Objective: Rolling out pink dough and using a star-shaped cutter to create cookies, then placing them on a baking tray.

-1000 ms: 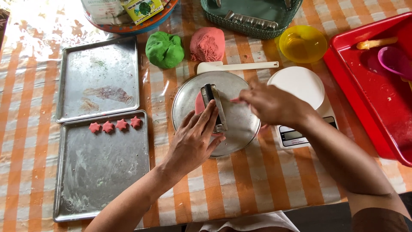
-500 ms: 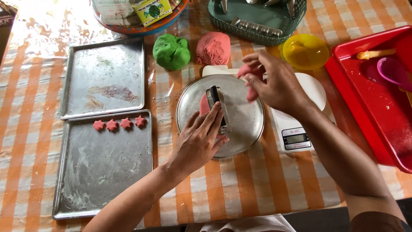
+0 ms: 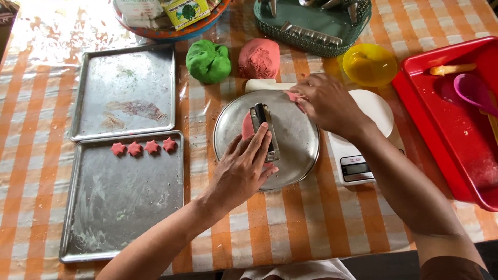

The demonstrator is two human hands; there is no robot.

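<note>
My left hand (image 3: 243, 168) lies flat over a small metal dough press (image 3: 263, 130) and a strip of pink dough (image 3: 247, 126) on a round metal plate (image 3: 295, 140). My right hand (image 3: 324, 103) hovers at the plate's far right edge, pinching a small piece of pink dough (image 3: 293, 96). A ball of pink dough (image 3: 259, 58) and a ball of green dough (image 3: 208, 61) sit just beyond the plate. Several pink star-shaped pieces (image 3: 142, 147) line the top of the nearer baking tray (image 3: 119, 207).
A second baking tray (image 3: 124, 93) lies behind the first. A white kitchen scale (image 3: 358, 155) stands right of the plate, with a yellow bowl (image 3: 369, 65), a green basket (image 3: 311, 26) and a red tray (image 3: 446, 119) around it. The tablecloth is orange-checked.
My right hand has moved from the middle of the plate up and away to its far right edge, carrying a small bit of pink dough. My left hand has stayed on the press.
</note>
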